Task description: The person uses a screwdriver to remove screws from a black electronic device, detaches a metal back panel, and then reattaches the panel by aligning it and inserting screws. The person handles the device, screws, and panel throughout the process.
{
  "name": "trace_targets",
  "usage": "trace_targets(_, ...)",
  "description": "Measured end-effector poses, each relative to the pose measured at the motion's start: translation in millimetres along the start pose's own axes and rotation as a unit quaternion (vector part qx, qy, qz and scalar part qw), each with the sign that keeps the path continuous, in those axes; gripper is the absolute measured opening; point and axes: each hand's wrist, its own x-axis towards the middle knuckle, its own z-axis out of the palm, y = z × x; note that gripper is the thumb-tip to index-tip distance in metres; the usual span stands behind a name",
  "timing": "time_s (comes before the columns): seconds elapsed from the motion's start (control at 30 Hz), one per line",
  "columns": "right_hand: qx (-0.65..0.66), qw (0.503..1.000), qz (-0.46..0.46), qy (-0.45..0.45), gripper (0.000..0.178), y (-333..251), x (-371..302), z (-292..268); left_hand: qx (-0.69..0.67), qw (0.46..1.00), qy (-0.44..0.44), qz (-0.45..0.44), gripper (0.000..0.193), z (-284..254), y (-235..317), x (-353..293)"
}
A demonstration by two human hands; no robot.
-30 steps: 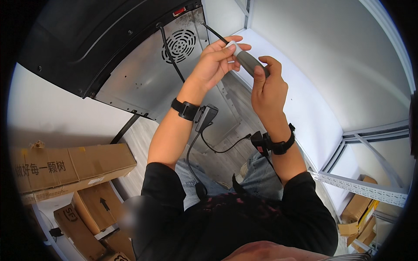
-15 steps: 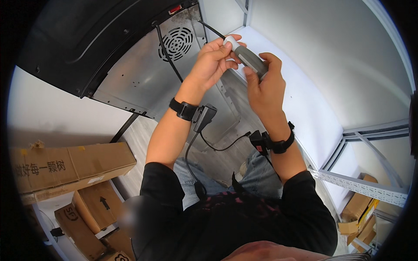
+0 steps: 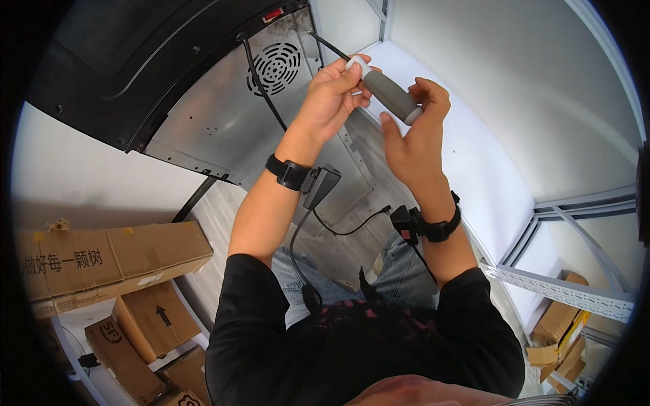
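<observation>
A screwdriver [image 3: 391,95] with a thick grey handle, pale collar and long black shaft slants down to the right in front of me. Its tip meets the edge of a metal back panel [image 3: 223,128] on a black appliance [image 3: 128,61]. Thumb and fingers of my left hand [image 3: 330,95] are closed round the collar, just above the shaft. At the butt end of the handle, my right hand [image 3: 418,135] is spread, its thumb off the grip and its bent fingers beside the end. Whether those fingers touch it is hard to see.
A black cable [image 3: 261,84] runs down across the panel near a round slotted vent [image 3: 273,68]. To the right stands a white shelf [image 3: 460,135] with a metal frame. Cardboard boxes [image 3: 122,257] sit at lower left, others [image 3: 558,325] at lower right.
My right hand has loosened from the handle, its thumb and fingers moving apart near the butt end. The handle has turned, showing a different face. My left hand stays on the collar.
</observation>
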Motion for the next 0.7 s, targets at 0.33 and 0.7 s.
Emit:
trace_targets(0.33,0.0,0.995,0.088,-0.053,0.036,-13,4,-3,0.0,0.999,0.01,0.031,0.029,2,5,-2)
trace_targets(0.7,0.016,0.974,0.204,-0.097,0.038,-27,6,-8,0.023,0.998,0.04,0.03,0.031,9,8,-5)
